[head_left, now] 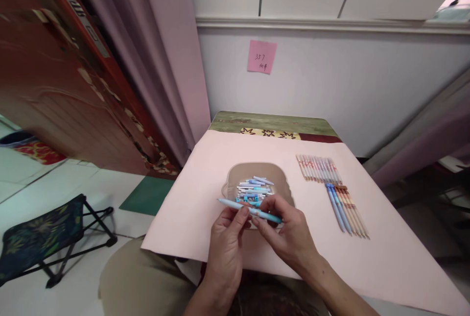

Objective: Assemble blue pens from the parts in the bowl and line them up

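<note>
A light blue pen [232, 204] is held between my two hands, above the near edge of a beige bin [257, 168]. My left hand [230, 228] pinches it near the middle, its tip pointing left. The fingers of my right hand [288, 228] close round the darker blue end. Inside the bin lie several blue, white and lilac pen parts [255, 188]; my hands hide the bin's near side. Right of the bin, a row of pale patterned pens [319, 169] lies on the table, with blue pens [336, 208] and brown-topped pens [353, 213] just in front.
A pink cover lies over the table [191, 183], its green far end [271, 121] against the wall. A pink note [262, 57] is stuck on the wall. To the left are a folding stool [44, 237], a green mat [147, 195] and a reddish door [73, 95].
</note>
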### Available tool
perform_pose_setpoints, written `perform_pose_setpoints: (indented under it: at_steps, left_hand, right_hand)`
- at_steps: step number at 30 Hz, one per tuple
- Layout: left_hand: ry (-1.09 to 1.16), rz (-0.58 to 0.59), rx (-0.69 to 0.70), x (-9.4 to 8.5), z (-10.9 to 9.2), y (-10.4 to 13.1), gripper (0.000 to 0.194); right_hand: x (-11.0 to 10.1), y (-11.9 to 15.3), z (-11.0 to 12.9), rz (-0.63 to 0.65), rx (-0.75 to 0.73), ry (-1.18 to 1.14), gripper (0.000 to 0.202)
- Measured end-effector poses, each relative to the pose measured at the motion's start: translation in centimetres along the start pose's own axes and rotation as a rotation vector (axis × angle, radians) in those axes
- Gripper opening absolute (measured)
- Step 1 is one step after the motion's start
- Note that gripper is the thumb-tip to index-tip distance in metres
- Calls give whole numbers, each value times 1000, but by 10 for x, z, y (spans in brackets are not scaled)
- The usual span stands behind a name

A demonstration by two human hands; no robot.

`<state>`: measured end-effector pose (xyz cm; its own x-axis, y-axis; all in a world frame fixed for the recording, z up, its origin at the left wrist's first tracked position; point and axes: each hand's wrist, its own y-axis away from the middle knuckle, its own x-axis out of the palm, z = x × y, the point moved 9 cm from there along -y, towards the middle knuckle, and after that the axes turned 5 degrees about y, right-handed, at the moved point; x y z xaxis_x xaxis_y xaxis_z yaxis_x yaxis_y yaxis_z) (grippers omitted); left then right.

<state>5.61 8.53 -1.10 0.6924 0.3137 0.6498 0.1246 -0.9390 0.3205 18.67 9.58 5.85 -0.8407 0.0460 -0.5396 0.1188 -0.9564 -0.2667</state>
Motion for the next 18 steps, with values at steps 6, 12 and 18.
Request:
perform_pose_setpoints:
  at_steps: [6, 12, 18]
  left_hand:
    - [-40, 2, -3, 0, 0, 1, 21]
    - [-27, 2, -13, 2, 0, 1, 21]
    - [44, -13, -38, -3, 4, -1, 20]
  right_hand:
    - [8, 0, -1, 102, -10, 33, 33]
    - [1, 1, 2, 27, -17, 56, 14]
    - [3, 1, -3, 90, 0, -10, 23]
